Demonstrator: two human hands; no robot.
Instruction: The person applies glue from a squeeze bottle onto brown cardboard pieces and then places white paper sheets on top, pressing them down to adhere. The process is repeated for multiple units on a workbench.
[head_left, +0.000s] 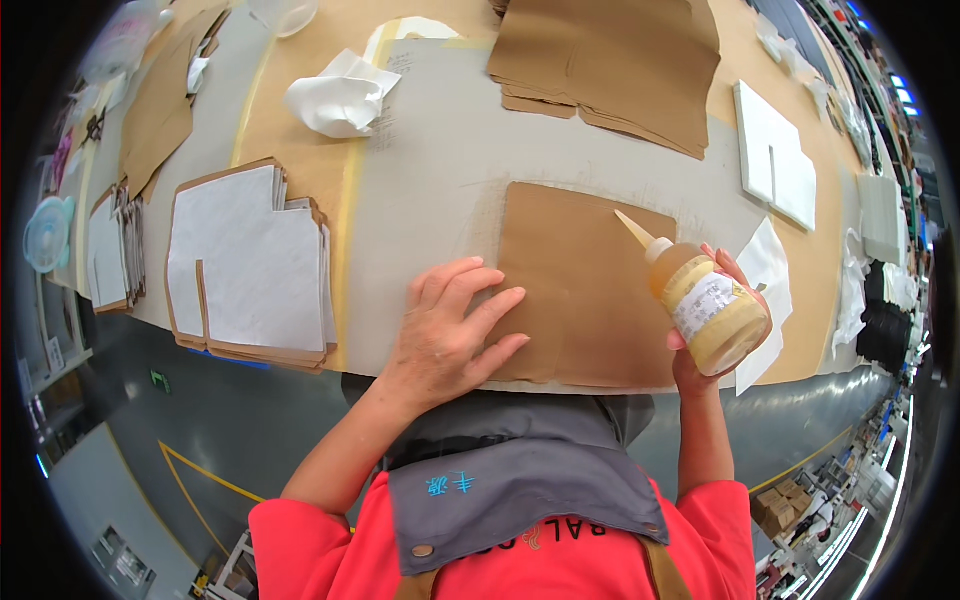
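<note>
A brown leather-like sheet [580, 300] lies flat on the table in front of me. My left hand [455, 325] rests at its left edge, fingers spread, holding nothing. My right hand [735, 290] is wrapped round a squeeze bottle [708, 310] with a yellowish body, a white label and a long pale nozzle. The bottle is tilted over the sheet's right side, its nozzle pointing up and to the left, toward the sheet's far right corner. Whether the tip touches the sheet I cannot tell. A white paper piece [768, 270] lies partly behind my right hand.
Brown sheets [610, 65] are stacked at the far side. On the left stands a pile of white-faced, brown-edged pieces [235, 255], with a crumpled white paper [345, 95] beyond it. A stack of white slotted pieces [775, 155] sits at the far right. The table edge [650, 388] is close to my body.
</note>
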